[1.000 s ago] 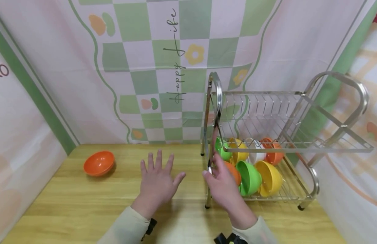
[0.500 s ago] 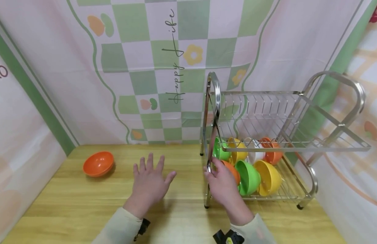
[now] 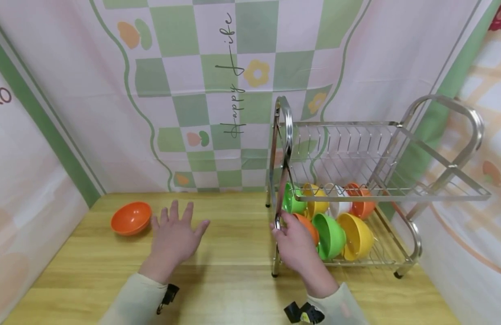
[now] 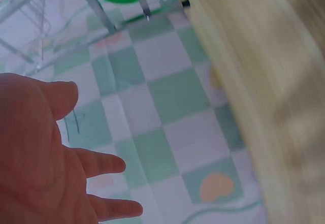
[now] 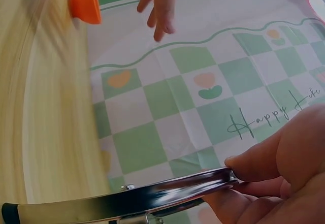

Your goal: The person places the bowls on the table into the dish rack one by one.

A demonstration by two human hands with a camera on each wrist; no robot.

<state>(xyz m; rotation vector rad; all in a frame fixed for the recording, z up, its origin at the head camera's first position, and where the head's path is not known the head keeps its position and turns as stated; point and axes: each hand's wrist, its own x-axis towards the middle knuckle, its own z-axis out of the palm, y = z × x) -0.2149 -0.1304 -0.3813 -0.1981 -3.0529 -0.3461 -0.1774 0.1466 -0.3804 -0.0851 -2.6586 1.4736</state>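
With fingers spread, my left hand (image 3: pixel 175 241) hovers over the table, just right of an orange bowl (image 3: pixel 131 218) lying upright at the left. Nothing is in that hand; its palm and fingers fill the left side of the left wrist view. My right hand (image 3: pixel 296 246) pinches the front left post of a two-tier metal dish rack (image 3: pixel 390 198), thumb on one side and fingers on the other, as the right wrist view shows. On the rack's lower tier stand tilted bowls, among them a green bowl (image 3: pixel 330 237), a yellow bowl (image 3: pixel 357 237) and an orange bowl (image 3: pixel 308 227) partly hidden by my right hand.
Behind these, a second row holds a green bowl (image 3: pixel 294 198), a yellow bowl (image 3: pixel 315 201), a white one (image 3: pixel 338 201) and an orange one (image 3: pixel 360 201). The rack's upper tier (image 3: pixel 343 158) overhangs them. A checked cloth (image 3: pixel 218 104) hangs behind the wooden table (image 3: pixel 234 289).
My left hand has moved left, toward the lone orange bowl, with fingers still spread. My right hand has closed its fingers on the rack's post. The rack and bowls stay put.
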